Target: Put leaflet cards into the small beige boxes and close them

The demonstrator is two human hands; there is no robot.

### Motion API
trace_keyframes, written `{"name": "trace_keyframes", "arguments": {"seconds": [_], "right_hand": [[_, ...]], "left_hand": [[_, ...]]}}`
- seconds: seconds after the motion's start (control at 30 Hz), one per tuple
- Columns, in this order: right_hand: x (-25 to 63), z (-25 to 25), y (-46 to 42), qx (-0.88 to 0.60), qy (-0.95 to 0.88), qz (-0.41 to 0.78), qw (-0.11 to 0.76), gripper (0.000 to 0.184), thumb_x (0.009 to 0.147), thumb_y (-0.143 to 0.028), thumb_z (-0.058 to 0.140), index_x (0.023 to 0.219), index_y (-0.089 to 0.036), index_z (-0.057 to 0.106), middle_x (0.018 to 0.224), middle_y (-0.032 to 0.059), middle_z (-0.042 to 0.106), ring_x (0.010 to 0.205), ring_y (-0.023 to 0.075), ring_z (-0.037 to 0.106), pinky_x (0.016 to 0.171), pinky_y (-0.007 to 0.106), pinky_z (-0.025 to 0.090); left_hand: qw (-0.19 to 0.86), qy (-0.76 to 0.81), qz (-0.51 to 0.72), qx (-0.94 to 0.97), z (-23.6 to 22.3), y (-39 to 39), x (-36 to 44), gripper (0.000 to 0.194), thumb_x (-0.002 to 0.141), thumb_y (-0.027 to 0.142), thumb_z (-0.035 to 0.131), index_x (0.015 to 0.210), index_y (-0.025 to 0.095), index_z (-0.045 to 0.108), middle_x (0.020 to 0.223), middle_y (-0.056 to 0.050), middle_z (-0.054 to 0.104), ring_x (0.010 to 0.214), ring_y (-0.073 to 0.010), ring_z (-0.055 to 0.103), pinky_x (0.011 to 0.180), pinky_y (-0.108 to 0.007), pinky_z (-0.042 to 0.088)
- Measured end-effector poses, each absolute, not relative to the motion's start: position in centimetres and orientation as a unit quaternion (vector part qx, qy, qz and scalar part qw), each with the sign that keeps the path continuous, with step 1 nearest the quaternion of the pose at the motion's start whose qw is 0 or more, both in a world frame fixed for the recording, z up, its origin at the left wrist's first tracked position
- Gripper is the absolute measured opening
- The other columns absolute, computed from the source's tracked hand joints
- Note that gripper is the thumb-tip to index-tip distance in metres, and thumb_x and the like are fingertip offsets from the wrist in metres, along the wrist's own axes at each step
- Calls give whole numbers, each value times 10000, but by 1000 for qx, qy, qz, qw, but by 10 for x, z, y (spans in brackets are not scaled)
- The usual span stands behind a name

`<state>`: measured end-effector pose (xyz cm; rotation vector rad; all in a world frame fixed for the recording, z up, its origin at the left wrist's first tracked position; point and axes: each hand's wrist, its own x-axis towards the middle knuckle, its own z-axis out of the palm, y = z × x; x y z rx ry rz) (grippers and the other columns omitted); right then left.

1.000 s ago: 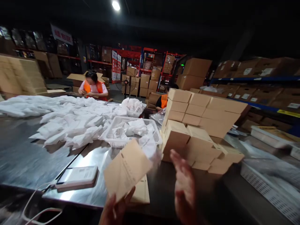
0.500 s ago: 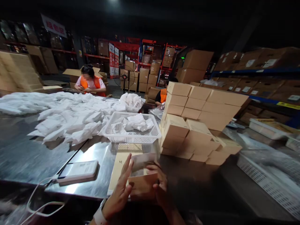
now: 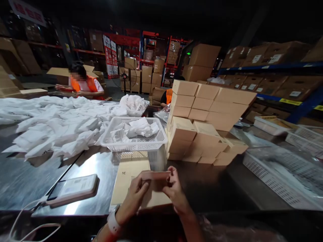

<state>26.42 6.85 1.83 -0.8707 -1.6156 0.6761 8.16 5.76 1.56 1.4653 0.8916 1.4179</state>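
Above the flat cardboard stack, both hands pinch a small box, long axis left-right.

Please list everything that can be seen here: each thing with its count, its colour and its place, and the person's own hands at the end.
small box: one, tan, between both hands at the near table edge
flat cartons: a pile, tan, on the table under the hands
basket: one, white, perforated, behind the flat cartons, holding white bags
white bags: many, heaped on the left of the table
box stack: many, tan, right of the basket
phone: one, white, near left on the table, cable attached
table: one, shiny metal
co-worker: one, orange vest, far left
tray: one, white, far right
left hand: on the small box, white wristband
right hand: on the small box
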Motion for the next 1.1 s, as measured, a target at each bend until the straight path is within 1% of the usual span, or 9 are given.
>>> {"name": "trace_keyframes", "arguments": {"seconds": [0.1, 0.2, 0.3, 0.47, 0.57, 0.63, 0.8, 1.0, 1.1], "right_hand": [[256, 41, 62, -427, -653, 134, 611, 509, 804, -220, 692, 1245, -268, 443, 866, -6, 510, 726, 153, 581, 633, 244, 563], [247, 72, 43, -416, -712, -43, 564, 366, 893, -188, 655, 1235, -263, 551, 977, 57, 589, 872, 194, 615, 781, 311, 569], [241, 98, 27, -330, -813, -69, 474, 298, 966, -132, 543, 1245, -224, 594, 943, 76, 658, 859, 191, 644, 766, 296, 570], [236, 113, 21, -260, -813, -162, 495, 210, 998, -133, 498, 1127, -150, 663, 932, 84, 702, 883, 171, 668, 781, 272, 575], [235, 113, 16, -245, -826, -167, 479, 201, 992, -117, 500, 1085, -104, 678, 928, 96, 724, 873, 175, 681, 786, 282, 577], [234, 114, 12, -254, -825, -156, 480, 172, 974, -113, 536, 1053, -92, 687, 896, 97, 733, 833, 178, 687, 757, 285, 582], [230, 114, 4, -267, -812, -153, 496, 151, 959, -91, 548, 977, -91, 698, 881, 102, 754, 801, 186, 708, 724, 295, 602], [223, 108, 0, -302, -785, -216, 496, 190, 991, -129, 505, 953, -98, 688, 878, 106, 766, 762, 198, 720, 692, 315, 607], [224, 110, 3, -292, -800, -181, 492, 224, 1002, -144, 482, 918, -107, 686, 839, 96, 759, 739, 184, 713, 692, 299, 608]], "left_hand": [[442, 357, 571, 592, 22, 64, 74, 303, 906, 384, 590, 1089, 193, 739, 1077, -101, 749, 1011, -273, 677, 921, -388, 536], [403, 352, 596, 599, 21, 54, 75, 334, 903, 324, 607, 1211, 229, 694, 1227, -97, 712, 1144, -274, 643, 1005, -383, 502], [355, 313, 601, 643, 25, 34, 82, 357, 921, 267, 598, 1272, 262, 661, 1237, -78, 719, 1115, -245, 678, 986, -330, 528], [344, 358, 583, 643, 51, 7, 95, 391, 922, 228, 582, 1310, 248, 623, 1246, -76, 714, 1104, -224, 679, 991, -304, 529], [385, 399, 555, 620, 71, -6, 100, 201, 900, 212, 569, 1052, 198, 698, 982, -60, 754, 882, -202, 694, 831, -274, 563], [410, 406, 541, 611, 80, -13, 102, 139, 893, 218, 537, 873, 185, 670, 811, -35, 714, 734, -177, 655, 707, -252, 550], [420, 413, 520, 618, 84, -20, 100, 179, 893, 243, 501, 988, 181, 640, 960, -89, 729, 869, -219, 672, 814, -304, 544], [330, 447, 504, 662, 85, -22, 104, 105, 904, 238, 488, 860, 205, 577, 771, -46, 704, 681, -179, 656, 640, -256, 526], [277, 449, 518, 673, 86, -22, 106, 100, 893, 200, 478, 842, 212, 564, 734, -27, 702, 614, -154, 649, 589, -228, 516]]}}
